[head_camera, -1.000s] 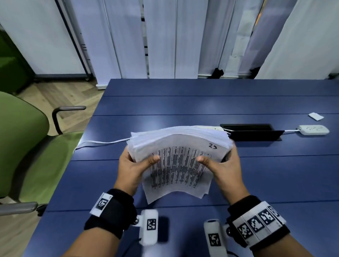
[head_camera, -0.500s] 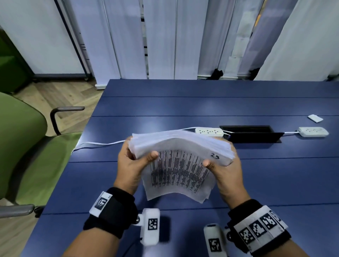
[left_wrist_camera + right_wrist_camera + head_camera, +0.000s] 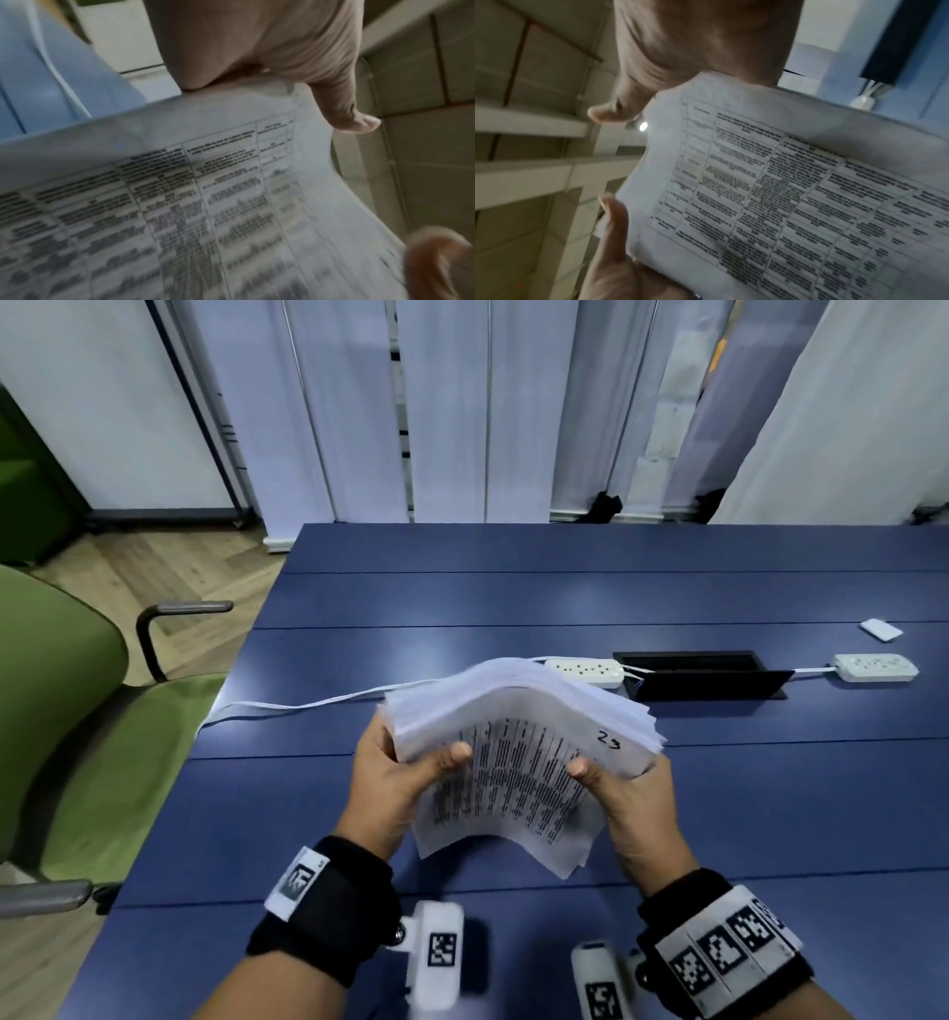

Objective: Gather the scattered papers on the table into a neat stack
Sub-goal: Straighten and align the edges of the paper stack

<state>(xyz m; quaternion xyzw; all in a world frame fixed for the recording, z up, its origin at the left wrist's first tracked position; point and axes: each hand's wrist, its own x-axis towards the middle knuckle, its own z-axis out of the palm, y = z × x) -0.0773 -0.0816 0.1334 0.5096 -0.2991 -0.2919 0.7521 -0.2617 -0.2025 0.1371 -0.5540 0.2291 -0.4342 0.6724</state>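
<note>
Our thick stack of papers (image 3: 518,742), printed tables marked 23, bows upward; our left hand (image 3: 390,783) and right hand (image 3: 631,809) hold its ends, fingers (image 3: 454,755) curled round them.

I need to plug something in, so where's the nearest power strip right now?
In the head view, a white power strip lies on the blue table just beyond the held paper stack, immediately left of the black cable box.

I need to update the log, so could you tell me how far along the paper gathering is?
Gathering looks done: the sheets form one stack of papers, with none loose on the table. The left hand and right hand hold it aloft, bowed. Left: even the splayed edges and lay it down.
</note>
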